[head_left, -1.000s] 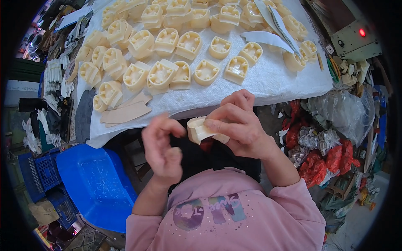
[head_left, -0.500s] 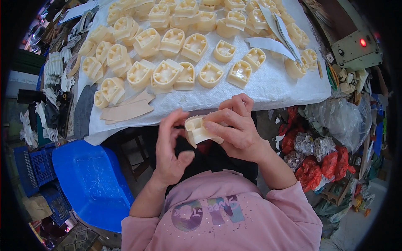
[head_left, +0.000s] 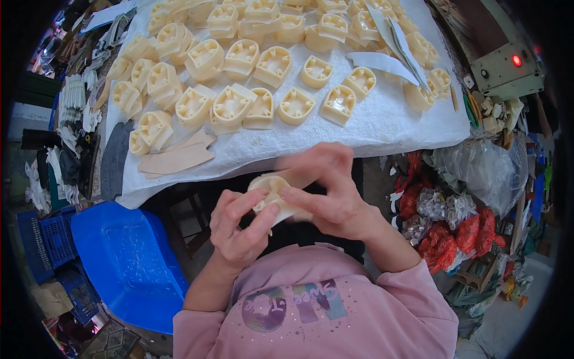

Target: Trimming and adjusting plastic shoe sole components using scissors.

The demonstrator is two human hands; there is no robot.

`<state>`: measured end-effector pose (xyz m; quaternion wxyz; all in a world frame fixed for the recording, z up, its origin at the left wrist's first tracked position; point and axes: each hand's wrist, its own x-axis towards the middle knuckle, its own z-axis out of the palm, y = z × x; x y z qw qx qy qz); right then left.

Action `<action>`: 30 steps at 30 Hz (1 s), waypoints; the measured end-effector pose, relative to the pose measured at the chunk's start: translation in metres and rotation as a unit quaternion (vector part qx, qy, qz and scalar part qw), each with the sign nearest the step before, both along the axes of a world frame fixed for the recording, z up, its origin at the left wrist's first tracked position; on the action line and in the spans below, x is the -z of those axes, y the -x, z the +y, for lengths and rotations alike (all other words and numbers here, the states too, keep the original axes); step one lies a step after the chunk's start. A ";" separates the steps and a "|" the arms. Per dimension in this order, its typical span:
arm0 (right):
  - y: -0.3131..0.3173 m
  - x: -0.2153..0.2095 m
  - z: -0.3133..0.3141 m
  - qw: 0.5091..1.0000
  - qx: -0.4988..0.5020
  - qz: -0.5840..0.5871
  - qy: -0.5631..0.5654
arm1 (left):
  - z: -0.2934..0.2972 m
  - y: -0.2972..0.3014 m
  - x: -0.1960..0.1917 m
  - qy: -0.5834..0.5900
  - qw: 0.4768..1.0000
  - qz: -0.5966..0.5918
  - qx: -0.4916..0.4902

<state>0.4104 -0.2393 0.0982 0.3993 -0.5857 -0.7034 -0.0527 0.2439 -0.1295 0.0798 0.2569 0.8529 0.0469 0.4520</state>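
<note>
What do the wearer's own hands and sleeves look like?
The left hand and right hand are bare, with no gloves or watch showing. The left sleeve and right sleeve are short and pink, matching the shirt, which has a purple-and-teal print.

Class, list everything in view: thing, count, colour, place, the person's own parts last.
hollow arch-shaped plastic piece: one, cream, in hand
similar plastic pieces: dozens, cream, on the table
sheet-covered table: one, white, ahead
curved strips: several, whitish, table's right
curved flat cut-outs: about two, beige, table's near left
curved flat sheet: one, dark grey, table's left edge
plastic tub: one, blue, lower left
lattice crates: several, blue, far left
box with red light: one, pale green, upper right
crumpled plastic sheeting: uncounted, clear, right
plastic bags: several, red, right
shirt: one, pink, bottom
left hand: one, bare, gripping the piece
right hand: one, partly blurred, at the piece
</note>
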 end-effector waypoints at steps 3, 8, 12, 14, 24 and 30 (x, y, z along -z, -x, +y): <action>0.000 -0.020 -0.013 0.981 0.003 0.194 0.007 | 0.005 0.008 0.009 0.058 0.996 0.022 -0.060; 0.034 0.030 -0.025 0.748 -0.008 0.658 0.080 | 0.003 0.004 -0.010 0.003 0.999 0.012 -0.037; 0.041 0.026 -0.017 0.576 0.030 0.814 0.070 | -0.005 0.005 -0.015 -0.026 0.999 0.013 -0.030; 0.041 0.023 -0.017 0.529 0.033 0.845 0.071 | -0.009 0.004 -0.009 0.048 0.999 -0.022 0.015; 0.041 0.016 -0.021 0.625 0.018 0.776 0.084 | -0.005 -0.006 -0.004 -0.024 0.999 0.016 0.045; 0.035 0.011 -0.021 0.657 0.024 0.741 0.139 | -0.008 -0.013 -0.011 -0.070 0.996 0.051 0.008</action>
